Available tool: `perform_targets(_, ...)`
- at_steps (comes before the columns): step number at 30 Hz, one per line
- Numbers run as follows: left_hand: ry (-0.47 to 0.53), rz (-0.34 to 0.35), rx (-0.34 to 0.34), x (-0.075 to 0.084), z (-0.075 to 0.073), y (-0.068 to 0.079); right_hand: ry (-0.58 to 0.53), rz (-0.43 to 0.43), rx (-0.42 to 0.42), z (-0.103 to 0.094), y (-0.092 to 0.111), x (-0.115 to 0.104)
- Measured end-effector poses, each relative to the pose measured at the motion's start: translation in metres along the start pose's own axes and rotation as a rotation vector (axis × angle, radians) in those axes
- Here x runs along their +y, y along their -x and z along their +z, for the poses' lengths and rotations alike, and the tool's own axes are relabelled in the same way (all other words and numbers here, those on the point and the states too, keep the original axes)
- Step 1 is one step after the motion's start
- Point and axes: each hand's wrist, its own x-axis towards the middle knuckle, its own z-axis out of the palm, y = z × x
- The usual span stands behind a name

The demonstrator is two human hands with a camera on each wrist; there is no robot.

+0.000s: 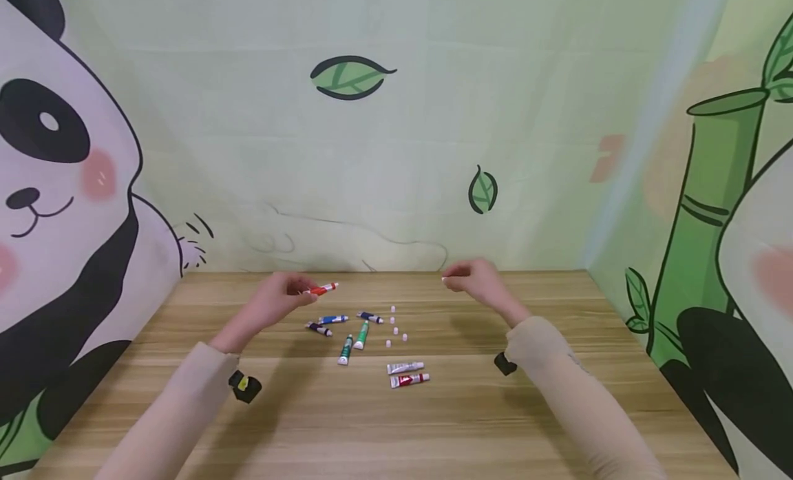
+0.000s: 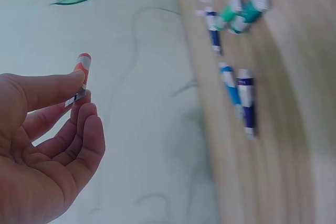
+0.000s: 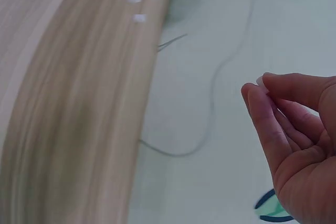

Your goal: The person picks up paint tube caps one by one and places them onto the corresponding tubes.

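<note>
Above the back left of the table, my left hand (image 1: pixel 280 299) pinches a small orange-red paint tube (image 1: pixel 323 289) between thumb and fingers. In the left wrist view that tube (image 2: pixel 84 66) points up, its lower end partly covered by the thumb and fingers. Off to the right, my right hand (image 1: pixel 480 282) holds a tiny white cap (image 3: pixel 260 81) at its fingertips, mostly hidden by them. Between the hands lie a blue tube (image 1: pixel 333 319), a purple tube (image 1: pixel 319 328), a navy tube (image 1: pixel 370 317), a green tube (image 1: pixel 361 335) and a dark green tube (image 1: pixel 345 350).
Several small white caps (image 1: pixel 396 330) are scattered on the wooden table (image 1: pixel 458 425), right of the tubes. Nearer the front lie a silver-white tube (image 1: pixel 405 368) and a red tube (image 1: pixel 409 380), side by side. A printed cloth backdrop (image 1: pixel 403 156) rises behind the table.
</note>
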Motion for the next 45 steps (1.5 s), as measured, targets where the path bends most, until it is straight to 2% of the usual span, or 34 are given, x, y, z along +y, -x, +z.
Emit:
perform_targets(7,0.010,0.040,0.039,0.026,-0.017,0.001,-0.043,-0.014,0.053,-0.016,0.009,-0.016)
perform_targets(13,-0.013,0.065,0.049,0.047,-0.021,0.002,-0.115,-0.026,0.066,-0.024,0.018,-0.030)
perform_targets(26,-0.018,0.139,0.026,0.083,-0.009,0.011,-0.240,-0.080,0.042,-0.011,0.038,-0.051)
perform_targets(36,0.031,0.202,0.005,0.112,0.003,0.018,-0.319,-0.138,0.031,-0.003,0.057,-0.071)
perform_targets(41,0.048,0.255,0.002,0.120,0.011,0.020,-0.340,-0.176,0.053,0.000,0.066,-0.077)
perform_targets(45,0.058,0.256,-0.009,0.122,0.016,0.023,-0.339,-0.193,0.057,0.003,0.072,-0.081)
